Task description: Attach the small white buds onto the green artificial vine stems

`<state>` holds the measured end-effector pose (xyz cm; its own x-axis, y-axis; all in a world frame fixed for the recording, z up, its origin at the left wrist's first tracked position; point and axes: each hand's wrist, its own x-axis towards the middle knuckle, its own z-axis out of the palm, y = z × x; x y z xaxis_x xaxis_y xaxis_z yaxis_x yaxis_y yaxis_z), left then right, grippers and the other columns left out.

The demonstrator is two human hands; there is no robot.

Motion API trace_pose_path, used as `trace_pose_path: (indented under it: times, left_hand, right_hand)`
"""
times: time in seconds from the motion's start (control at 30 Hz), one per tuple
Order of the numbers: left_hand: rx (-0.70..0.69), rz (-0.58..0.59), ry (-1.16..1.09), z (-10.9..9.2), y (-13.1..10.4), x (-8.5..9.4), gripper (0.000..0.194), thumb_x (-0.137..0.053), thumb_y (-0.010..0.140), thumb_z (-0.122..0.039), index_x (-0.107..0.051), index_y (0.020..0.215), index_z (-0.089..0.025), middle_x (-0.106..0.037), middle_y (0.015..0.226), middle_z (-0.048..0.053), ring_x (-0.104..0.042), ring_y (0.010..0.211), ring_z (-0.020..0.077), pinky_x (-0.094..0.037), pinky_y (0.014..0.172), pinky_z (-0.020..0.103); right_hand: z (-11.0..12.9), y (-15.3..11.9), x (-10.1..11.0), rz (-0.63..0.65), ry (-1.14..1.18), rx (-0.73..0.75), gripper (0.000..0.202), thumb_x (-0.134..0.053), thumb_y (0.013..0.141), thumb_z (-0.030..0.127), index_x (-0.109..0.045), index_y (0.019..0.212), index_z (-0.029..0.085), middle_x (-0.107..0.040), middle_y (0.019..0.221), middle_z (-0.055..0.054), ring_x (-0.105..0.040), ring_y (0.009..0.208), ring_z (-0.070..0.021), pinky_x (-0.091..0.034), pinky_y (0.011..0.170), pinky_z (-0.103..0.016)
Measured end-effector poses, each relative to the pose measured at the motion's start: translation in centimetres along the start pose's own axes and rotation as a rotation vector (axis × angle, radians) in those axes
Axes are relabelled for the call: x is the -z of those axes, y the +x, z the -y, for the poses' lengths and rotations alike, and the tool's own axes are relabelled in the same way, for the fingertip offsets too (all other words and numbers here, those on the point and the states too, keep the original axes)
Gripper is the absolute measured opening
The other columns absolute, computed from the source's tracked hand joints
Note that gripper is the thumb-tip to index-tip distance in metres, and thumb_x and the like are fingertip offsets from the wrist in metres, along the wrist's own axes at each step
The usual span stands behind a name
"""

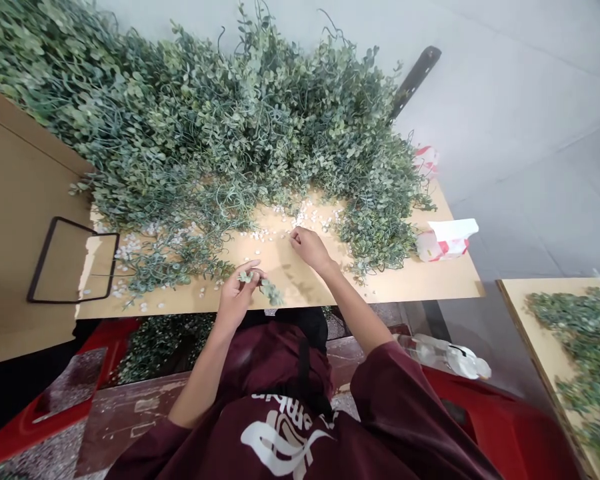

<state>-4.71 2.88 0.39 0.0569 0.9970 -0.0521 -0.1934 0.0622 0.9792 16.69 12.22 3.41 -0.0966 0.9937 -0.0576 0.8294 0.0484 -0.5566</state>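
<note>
My left hand is closed on a small artificial leaf sprig above the table's front part. The sprig's green leaves stick out past the thumb and hang to the right. My right hand is closed with its fingers curled, just in front of a scatter of small white pieces. Whatever its fingertips hold, if anything, is too small or hidden to make out. Beyond both hands lies a big heap of artificial greenery. Loose stems lie to the left of my left hand.
The pale wooden table ends close to my body. A black wire frame stands at its left by a cardboard panel. Red-and-white packs sit at the right. Another board with greenery is farther right.
</note>
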Motion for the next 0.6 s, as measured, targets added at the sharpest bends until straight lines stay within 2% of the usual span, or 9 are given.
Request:
trace_pose_path:
  times: [0.07,0.2,0.3,0.4,0.5,0.6]
  left_hand:
    - [0.003,0.019,-0.035,-0.6,0.3,-0.4,0.039,-0.068,0.084,-0.041,-0.064,0.114,-0.016,-0.07,0.093,0.007,-0.069,0.083,0.0183,-0.055,0.081,0.033]
    - [-0.042,0.005,-0.04,-0.9,0.9,-0.9,0.025,-0.066,0.084,-0.035,-0.069,0.101,-0.016,-0.071,0.094,0.008,-0.067,0.088,0.0185,-0.054,0.084,0.032]
    - [-0.023,0.04,-0.083,-0.3,1.2,-1.0,0.014,-0.061,0.084,-0.028,-0.068,0.089,-0.017,-0.063,0.077,0.002,-0.06,0.069,0.0135,-0.051,0.067,0.026]
    - [0.015,0.101,-0.108,0.3,1.4,-1.1,0.008,-0.055,0.08,-0.022,-0.062,0.079,-0.018,-0.051,0.065,-0.002,-0.046,0.054,0.0101,-0.04,0.052,0.022]
    - [0.052,0.231,-0.094,0.2,1.6,-1.3,0.015,-0.05,0.081,-0.026,-0.062,0.086,-0.019,-0.047,0.064,-0.002,-0.043,0.055,0.0114,-0.037,0.051,0.023]
    - [0.084,0.332,-0.012,-0.2,2.0,-1.5,0.026,-0.047,0.089,-0.038,-0.063,0.096,-0.018,-0.05,0.069,0.0,-0.046,0.059,0.0134,-0.039,0.055,0.024]
  right_hand:
    - [-0.1,-0.2,0.0,-0.004,0.001,0.02,0.011,-0.047,0.083,0.012,-0.056,0.079,0.018,-0.06,0.072,-0.003,-0.053,0.068,-0.0161,-0.034,0.063,-0.026]
    - [-0.4,-1.4,0.0,-0.023,0.119,0.011,0.008,-0.05,0.084,0.016,-0.056,0.078,0.018,-0.06,0.071,-0.002,-0.056,0.069,-0.0156,-0.038,0.063,-0.026]
    - [-0.4,-2.9,-0.2,0.045,0.407,-0.064,0.008,-0.055,0.083,0.025,-0.057,0.079,0.018,-0.059,0.068,0.001,-0.056,0.06,-0.0128,-0.04,0.055,-0.023]
    - [-0.2,-4.2,-0.7,0.154,0.743,-0.133,0.018,-0.061,0.082,0.036,-0.059,0.085,0.018,-0.056,0.06,0.004,-0.052,0.046,-0.0097,-0.036,0.043,-0.019]
    - [0.1,-5.1,-1.4,0.172,0.958,-0.133,0.027,-0.069,0.078,0.041,-0.062,0.085,0.017,-0.058,0.057,0.004,-0.053,0.044,-0.009,-0.033,0.04,-0.018]
    - [0.4,-5.5,-2.0,0.143,1.123,-0.159,0.03,-0.075,0.073,0.043,-0.065,0.083,0.016,-0.063,0.064,0.001,-0.058,0.049,-0.0097,-0.04,0.044,-0.019]
